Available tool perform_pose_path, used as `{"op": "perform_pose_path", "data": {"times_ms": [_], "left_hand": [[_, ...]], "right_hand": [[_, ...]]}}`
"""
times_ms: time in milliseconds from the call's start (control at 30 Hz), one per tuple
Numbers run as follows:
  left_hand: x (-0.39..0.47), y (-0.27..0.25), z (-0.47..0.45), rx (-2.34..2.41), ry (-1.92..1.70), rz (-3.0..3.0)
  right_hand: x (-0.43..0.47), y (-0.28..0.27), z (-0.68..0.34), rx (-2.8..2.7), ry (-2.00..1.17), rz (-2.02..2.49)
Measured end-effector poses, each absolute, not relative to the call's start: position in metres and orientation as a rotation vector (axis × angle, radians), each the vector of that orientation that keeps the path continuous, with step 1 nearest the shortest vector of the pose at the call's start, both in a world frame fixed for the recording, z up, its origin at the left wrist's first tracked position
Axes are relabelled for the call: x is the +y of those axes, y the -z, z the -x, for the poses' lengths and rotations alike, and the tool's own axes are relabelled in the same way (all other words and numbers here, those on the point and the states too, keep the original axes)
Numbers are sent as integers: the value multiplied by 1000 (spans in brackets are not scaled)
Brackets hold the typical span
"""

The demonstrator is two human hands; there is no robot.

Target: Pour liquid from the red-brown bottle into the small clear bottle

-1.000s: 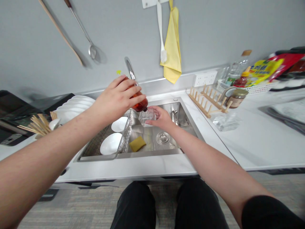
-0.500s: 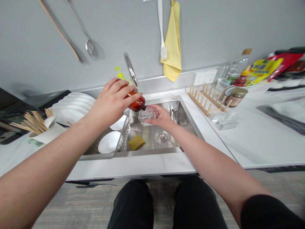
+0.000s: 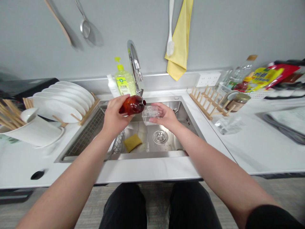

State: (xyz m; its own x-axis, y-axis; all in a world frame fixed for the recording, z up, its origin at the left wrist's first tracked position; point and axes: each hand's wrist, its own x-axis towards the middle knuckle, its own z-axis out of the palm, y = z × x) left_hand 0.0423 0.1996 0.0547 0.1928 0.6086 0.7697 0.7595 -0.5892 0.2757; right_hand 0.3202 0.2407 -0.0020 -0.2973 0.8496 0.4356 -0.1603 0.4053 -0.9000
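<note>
Sink (image 3: 147, 155) is sitting in white tabletop (image 3: 152, 170). Above it, left hand (image 3: 116, 113) is gripping tilted amber bottle (image 3: 132, 105); right hand (image 3: 167, 116) is holding clear box (image 3: 148, 116) beside its mouth (image 3: 144, 102). Steadying both should be preventing spills.

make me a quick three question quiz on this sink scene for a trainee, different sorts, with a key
1. What does the left hand hold?
2. True or false: the white plates stand to the right of the sink.
3. Fill in: the right hand holds a clear ____ over the sink.

Key:
1. A reddish-brown bottle.
2. False; they stand to its left.
3. Container.
</note>
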Motion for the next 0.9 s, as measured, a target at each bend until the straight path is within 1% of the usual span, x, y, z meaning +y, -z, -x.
{"op": "perform_pose_path", "data": {"times_ms": [100,167,267,333,400,467,567,633,767,900], "left_hand": [[209,-26,-37,-1451,1731,2313],[211,-17,-33,-1485,1971,2365],[202,-25,-25,-1412,2245,2428],[183,-37,-19,-1365,2359,2467],[154,-42,-13,-1407,2422,2494],[120,-35,-8,-1556,2449,2444],[74,-5,1,-1851,2455,2296],[52,17,9,-1963,2498,2252],[33,41,24,-2050,2474,2216],[27,33,25,-2035,2411,2255]], "right_hand": [[243,4,-323,-1537,-1157,666],[244,6,-325,-1528,-1158,684],[243,6,-328,-1517,-1143,719],[242,4,-330,-1505,-1138,744],[239,2,-331,-1482,-1143,751],[235,0,-332,-1455,-1140,750],[228,-7,-332,-1435,-1089,755],[221,-18,-333,-1441,-1050,754],[192,-49,-339,-1492,-995,747],[141,-69,-349,-1546,-953,803]]}}
